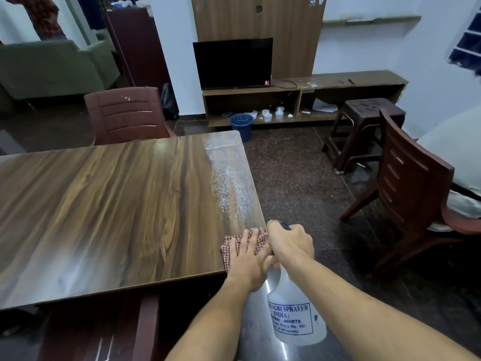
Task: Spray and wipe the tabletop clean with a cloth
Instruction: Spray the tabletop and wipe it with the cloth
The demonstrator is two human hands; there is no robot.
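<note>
My left hand (248, 256) presses flat on the limp cloth (261, 238) at the counter (104, 204) corner nearest me — best pinned under the palm — while my right hand (290, 243) grips the likely light spray bottle (294, 316) by its head.

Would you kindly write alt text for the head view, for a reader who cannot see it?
A person's left hand presses a checked cloth flat on the near right corner of a wooden table, while the right hand grips the head of a white spray bottle just off the table's edge. A band of spray droplets runs along the table's right edge.
</note>
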